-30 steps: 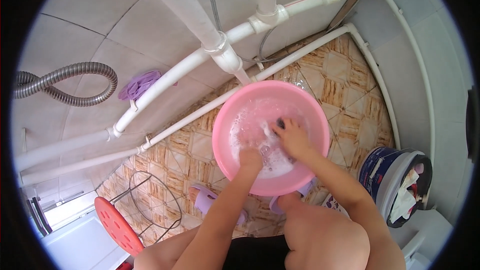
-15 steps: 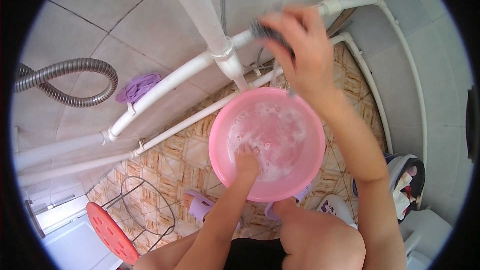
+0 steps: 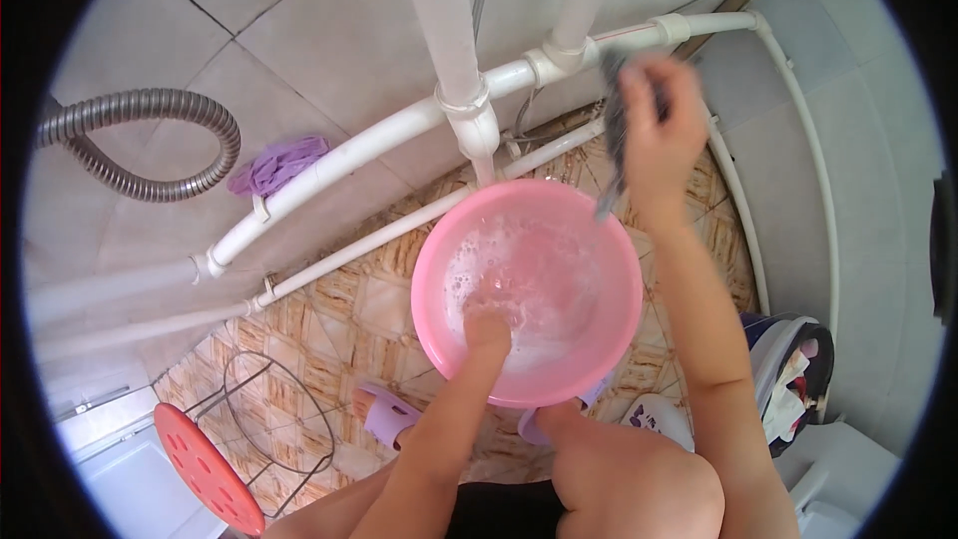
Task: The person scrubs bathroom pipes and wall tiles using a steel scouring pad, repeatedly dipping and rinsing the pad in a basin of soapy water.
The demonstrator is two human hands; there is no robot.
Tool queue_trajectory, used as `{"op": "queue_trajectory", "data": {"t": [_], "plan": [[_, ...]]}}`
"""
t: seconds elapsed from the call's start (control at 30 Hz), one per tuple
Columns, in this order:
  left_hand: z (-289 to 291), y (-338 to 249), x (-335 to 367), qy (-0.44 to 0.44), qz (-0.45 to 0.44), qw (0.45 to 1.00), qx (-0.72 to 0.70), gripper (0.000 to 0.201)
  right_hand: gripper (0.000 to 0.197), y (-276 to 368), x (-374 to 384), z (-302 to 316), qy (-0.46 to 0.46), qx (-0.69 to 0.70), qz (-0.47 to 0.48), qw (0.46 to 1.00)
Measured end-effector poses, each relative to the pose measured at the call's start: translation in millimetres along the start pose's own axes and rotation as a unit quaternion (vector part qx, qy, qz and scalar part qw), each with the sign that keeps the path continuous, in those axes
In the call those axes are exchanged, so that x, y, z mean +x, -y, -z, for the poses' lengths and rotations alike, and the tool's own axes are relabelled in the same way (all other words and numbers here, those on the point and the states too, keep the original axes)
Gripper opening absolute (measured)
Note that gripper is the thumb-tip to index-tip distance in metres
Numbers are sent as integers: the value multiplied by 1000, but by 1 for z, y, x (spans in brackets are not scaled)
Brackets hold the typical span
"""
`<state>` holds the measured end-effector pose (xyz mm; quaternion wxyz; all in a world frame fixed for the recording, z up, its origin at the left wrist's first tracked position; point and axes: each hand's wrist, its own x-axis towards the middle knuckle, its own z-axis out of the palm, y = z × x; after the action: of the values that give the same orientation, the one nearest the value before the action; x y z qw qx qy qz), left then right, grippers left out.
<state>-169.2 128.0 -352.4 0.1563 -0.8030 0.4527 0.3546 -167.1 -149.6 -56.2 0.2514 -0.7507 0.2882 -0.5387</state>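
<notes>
A round pink basin (image 3: 427,334) of sudsy water stands on the floor before me. My left hand (image 3: 488,323) dips into the suds on its near left side; the fingers are lost under water and foam. Raised beyond the basin's right rim, my right hand (image 3: 661,145) is closed on a limp dark grey cloth (image 3: 612,115), blurred by motion. Its thin lower end hangs down close to the far right rim.
White pipes (image 3: 369,143) run along the tiled wall behind the basin, with a purple mesh puff (image 3: 277,166) on them. A coiled metal hose (image 3: 150,105) hangs at left. A red stool (image 3: 207,467) lies tipped at lower left; a bin (image 3: 770,359) is at right.
My right hand has swung a little right and down with the grey cloth, which now hangs longer. My left hand has sunk deeper into the suds.
</notes>
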Motion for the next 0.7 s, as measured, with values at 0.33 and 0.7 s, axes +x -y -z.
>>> {"op": "queue_trajectory", "data": {"t": [0.33, 0.7], "plan": [[81, -28, -45, -35, 9, 999, -2, 64, 16, -12, 40, -6, 132, -52, 154, 978], [91, -31, -55, -38, -21, 999, -19, 55, 19, 36, 31, -20, -43, -154, 373, 914]]}}
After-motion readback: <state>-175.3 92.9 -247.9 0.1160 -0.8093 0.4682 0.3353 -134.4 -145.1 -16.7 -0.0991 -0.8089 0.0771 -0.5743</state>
